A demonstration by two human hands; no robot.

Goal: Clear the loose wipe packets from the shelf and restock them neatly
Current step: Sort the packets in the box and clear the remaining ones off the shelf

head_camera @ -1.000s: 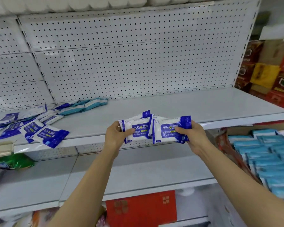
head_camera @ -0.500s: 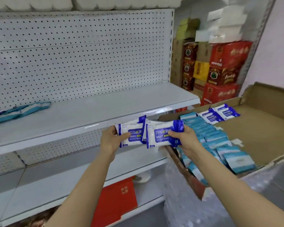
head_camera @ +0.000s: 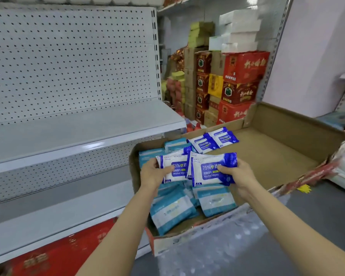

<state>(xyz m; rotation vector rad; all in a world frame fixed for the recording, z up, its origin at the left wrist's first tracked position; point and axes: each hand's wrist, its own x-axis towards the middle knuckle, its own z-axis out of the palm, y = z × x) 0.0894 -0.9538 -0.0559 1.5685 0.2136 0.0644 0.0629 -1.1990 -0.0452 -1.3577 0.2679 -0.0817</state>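
Observation:
I hold a bunch of blue-and-white alcohol wipe packets over an open cardboard box [head_camera: 287, 124]. My left hand [head_camera: 152, 174] grips the left packets [head_camera: 177, 169] by their left end. My right hand [head_camera: 238, 173] grips the right packets [head_camera: 209, 169] by their right end. Inside the box lie several light-blue wipe packets [head_camera: 173, 212] in rows, and two dark-blue packets [head_camera: 212, 139] sit at its far side. The white shelf [head_camera: 78, 128] to the left shows no packets in this view.
A perforated white back panel [head_camera: 68, 56] rises behind the shelf. Stacked red and yellow cartons [head_camera: 237, 82] stand beyond the box. A red box [head_camera: 58, 253] sits low under the shelves. Grey floor [head_camera: 317, 216] lies on the right.
My view has swung right, away from the loose packets on the shelf. Both hands carried the held packets from the shelf edge to above the cardboard box.

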